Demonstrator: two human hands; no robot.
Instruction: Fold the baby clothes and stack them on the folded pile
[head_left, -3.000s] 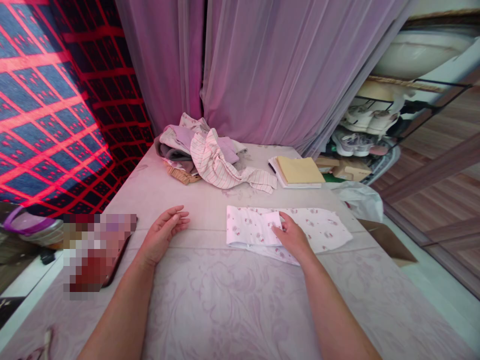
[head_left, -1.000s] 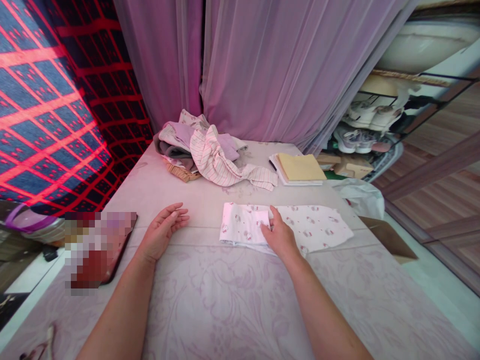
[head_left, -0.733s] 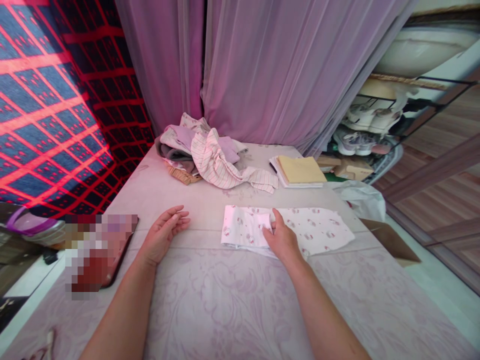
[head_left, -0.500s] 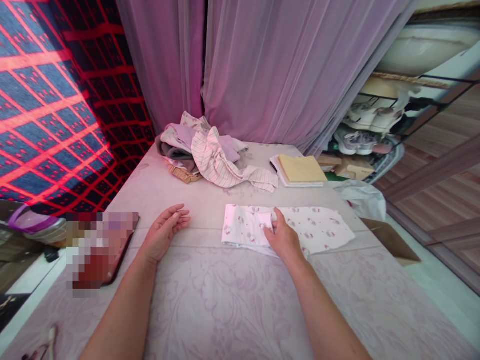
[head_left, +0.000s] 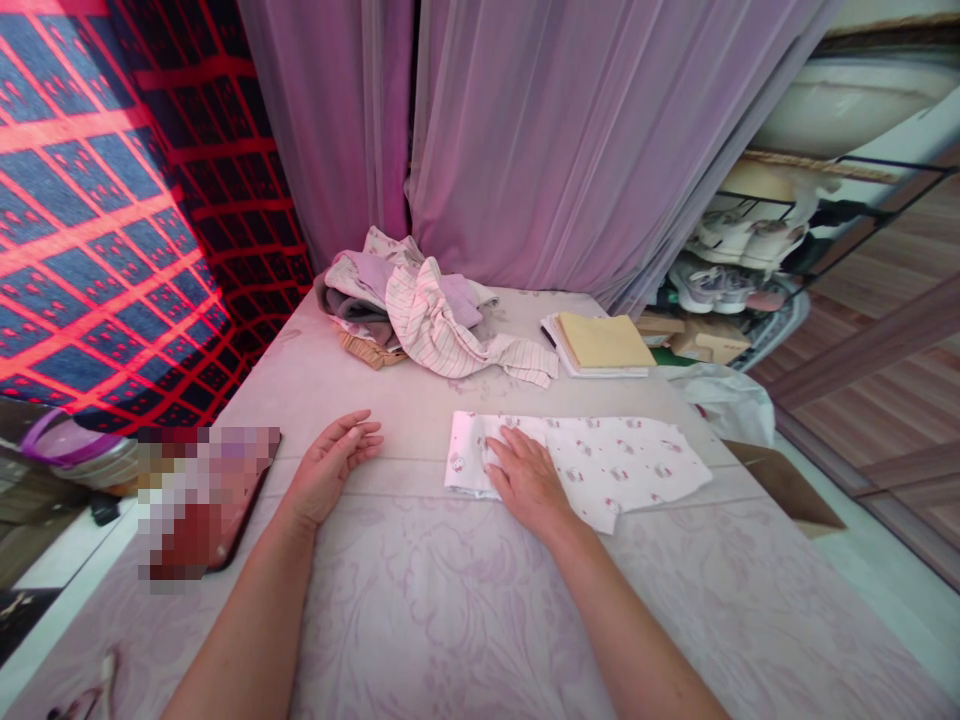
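Note:
A white garment with a small cartoon print [head_left: 630, 455] lies flat on the table, its left part folded over in layers. My right hand [head_left: 529, 480] rests palm down on that folded part, fingers spread and pointing left. The hand hides some of the fold. To the left, my left hand [head_left: 337, 465] lies at the tablecloth [head_left: 405, 580] with its fingers loosely apart and nothing in them. A gap of bare cloth separates it from the garment.
A wicker basket [head_left: 367, 350] heaped with clothes [head_left: 442, 320] stands at the back. Right of it is a yellow-topped folded stack [head_left: 604, 342]. A partly blurred phone-like object [head_left: 251, 480] lies left of my left arm. Purple curtains [head_left: 600, 130] hang behind; a shoe rack [head_left: 750, 240] stands right.
My right hand has shifted left from the inner edge of the fold and flattened onto the folded layers. My left hand has hardly moved.

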